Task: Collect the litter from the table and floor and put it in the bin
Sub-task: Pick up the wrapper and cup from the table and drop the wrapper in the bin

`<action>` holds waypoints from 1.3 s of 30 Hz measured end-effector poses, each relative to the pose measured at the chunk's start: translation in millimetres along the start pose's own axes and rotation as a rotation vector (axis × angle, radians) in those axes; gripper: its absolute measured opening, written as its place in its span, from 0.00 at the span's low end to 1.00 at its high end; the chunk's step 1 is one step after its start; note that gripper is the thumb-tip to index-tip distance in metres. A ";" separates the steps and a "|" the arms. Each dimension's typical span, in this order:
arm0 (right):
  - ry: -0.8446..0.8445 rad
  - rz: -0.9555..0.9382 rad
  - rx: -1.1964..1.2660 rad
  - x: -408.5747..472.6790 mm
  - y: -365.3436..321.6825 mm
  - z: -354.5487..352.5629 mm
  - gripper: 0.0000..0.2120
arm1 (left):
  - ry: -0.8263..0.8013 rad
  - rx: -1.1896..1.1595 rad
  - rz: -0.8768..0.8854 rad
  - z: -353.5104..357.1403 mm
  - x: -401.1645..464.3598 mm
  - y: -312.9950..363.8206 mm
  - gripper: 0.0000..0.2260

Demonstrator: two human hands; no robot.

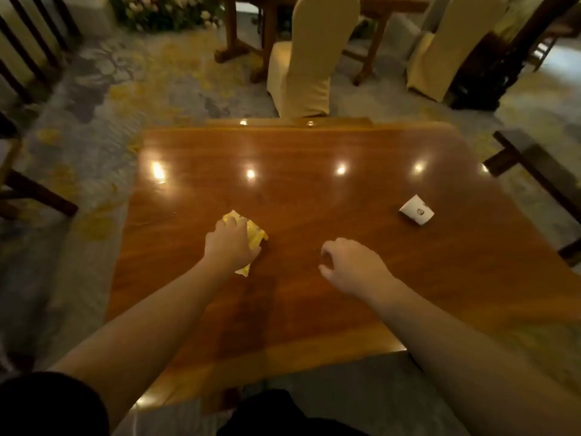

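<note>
The left hand point(231, 243) lies over the yellow wrapper point(255, 235) at about 9 o'clock on the bench point(314, 190), fingers curled onto it though a full clamp is hard to confirm; the right hand point(352, 265) hovers near centre, loosely curled and holding nothing; a small white packet point(416, 210) lies well apart at 2 o'clock. The wrapper looks light, thin and crinkly, probably slippery; bunching it in the palm should hold better than pinching an edge.
</note>
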State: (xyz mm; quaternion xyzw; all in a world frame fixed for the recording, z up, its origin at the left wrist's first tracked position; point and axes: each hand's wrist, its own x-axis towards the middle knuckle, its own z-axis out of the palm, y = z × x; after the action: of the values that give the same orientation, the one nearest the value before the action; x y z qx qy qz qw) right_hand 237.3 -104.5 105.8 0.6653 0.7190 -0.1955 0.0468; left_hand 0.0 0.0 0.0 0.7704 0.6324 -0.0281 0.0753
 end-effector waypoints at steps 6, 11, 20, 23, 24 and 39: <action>-0.241 0.142 -0.019 39.9 16.5 45.2 0.25 | -0.161 -0.082 -0.099 35.8 20.2 -1.2 0.40; -0.343 0.210 -0.073 63.7 41.6 72.3 0.30 | -0.170 -0.182 -0.085 44.3 26.7 3.7 0.24; -0.369 0.116 -0.086 74.8 82.7 91.1 0.27 | -0.149 -0.234 -0.060 31.3 17.3 67.2 0.15; -0.361 0.007 -0.053 76.2 99.3 90.8 0.27 | -0.123 -0.251 -0.111 26.3 5.9 92.9 0.14; -0.381 -0.033 -0.023 76.6 113.7 86.7 0.28 | -0.118 -0.259 -0.147 24.6 1.7 109.5 0.15; -0.050 -0.161 0.190 101.5 329.5 -16.6 0.18 | 0.008 -0.358 -0.312 -5.6 3.1 286.9 0.15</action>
State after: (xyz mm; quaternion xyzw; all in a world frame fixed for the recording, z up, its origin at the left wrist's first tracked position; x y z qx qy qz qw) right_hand 550.6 9.0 15.8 0.6020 0.7468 -0.2824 -0.0145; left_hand 281.2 -50.3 28.2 0.6380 0.7389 0.0761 0.2030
